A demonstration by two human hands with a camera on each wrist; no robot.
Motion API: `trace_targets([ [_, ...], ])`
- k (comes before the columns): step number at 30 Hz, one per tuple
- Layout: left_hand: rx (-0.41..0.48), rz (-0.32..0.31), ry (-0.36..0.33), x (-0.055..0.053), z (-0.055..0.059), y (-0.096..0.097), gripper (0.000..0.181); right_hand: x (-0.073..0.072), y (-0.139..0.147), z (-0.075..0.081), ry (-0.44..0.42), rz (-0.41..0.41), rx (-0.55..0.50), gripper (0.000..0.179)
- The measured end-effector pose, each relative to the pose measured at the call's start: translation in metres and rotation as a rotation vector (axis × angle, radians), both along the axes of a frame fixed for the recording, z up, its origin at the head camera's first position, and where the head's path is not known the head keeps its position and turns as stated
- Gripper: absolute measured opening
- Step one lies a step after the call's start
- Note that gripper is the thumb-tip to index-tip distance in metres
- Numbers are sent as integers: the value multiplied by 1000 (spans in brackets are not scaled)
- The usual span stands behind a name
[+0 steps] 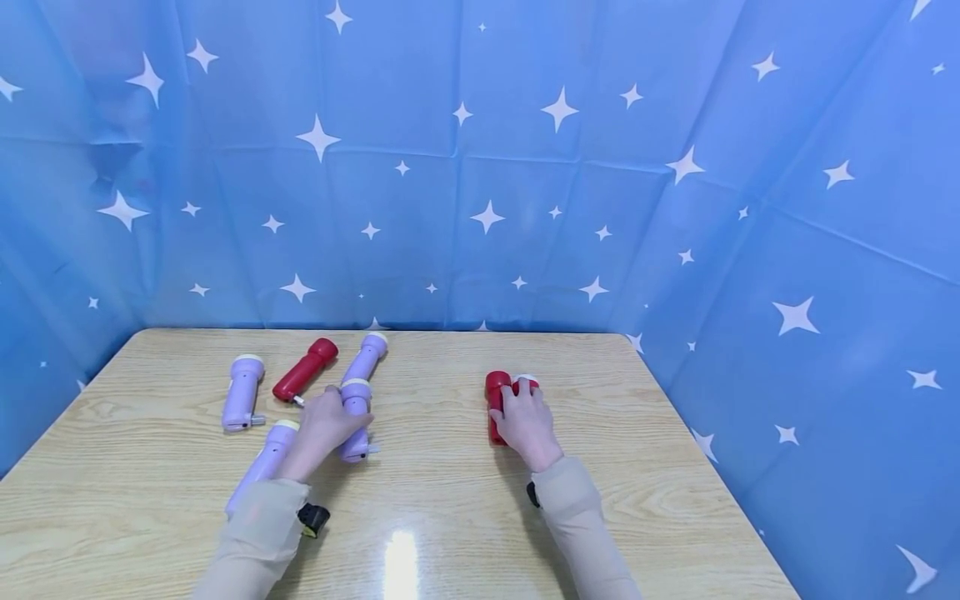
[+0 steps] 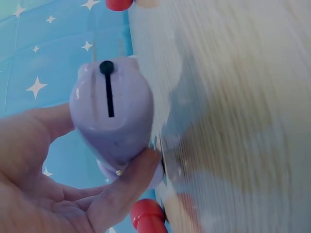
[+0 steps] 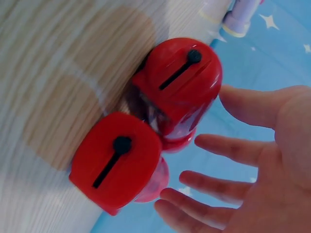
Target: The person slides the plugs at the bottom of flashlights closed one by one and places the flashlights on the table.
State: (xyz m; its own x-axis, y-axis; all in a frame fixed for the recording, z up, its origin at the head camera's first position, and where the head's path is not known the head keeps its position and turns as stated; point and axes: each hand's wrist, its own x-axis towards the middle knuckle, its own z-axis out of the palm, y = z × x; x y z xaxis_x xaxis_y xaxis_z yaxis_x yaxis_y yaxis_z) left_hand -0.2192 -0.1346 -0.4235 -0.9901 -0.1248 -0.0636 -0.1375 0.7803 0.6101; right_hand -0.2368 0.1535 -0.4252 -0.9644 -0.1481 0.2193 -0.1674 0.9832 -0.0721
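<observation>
In the head view we cannot see most of one red flashlight [image 1: 533, 386] behind the right grip [image 1: 527, 421] and part of a purple flashlight [image 1: 268, 460] behind the left sleeve [image 1: 262, 525]; the lower edge crops the bench [image 1: 450, 500].

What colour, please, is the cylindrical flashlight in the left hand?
The flashlight is pale purple, cream-rimmed; the head view is clearest.

There's a lilac flashlight [image 1: 356, 402] held head-forward, pale at the rim, a black line on its butt end. Well right of it, a glossy red flashlight [image 3: 209, 63] lies just beside another red flashlight [image 3: 130, 169], both heads forward.
</observation>
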Motion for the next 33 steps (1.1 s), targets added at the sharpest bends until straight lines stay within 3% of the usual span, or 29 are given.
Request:
trace_targets([
  [6,65,30,11,-4,3,12,46,4,-10,3,95,69,-35,41],
  [16,179,68,76,-16,6,28,58,6,-31,4,201,232,-112,37],
  [27,223,70,155,-18,5,40,57,8,-49,3,344,467,-33,33],
  [33,280,82,162,-18,5,45,59,9,-54,2,339,562,-35,35],
])
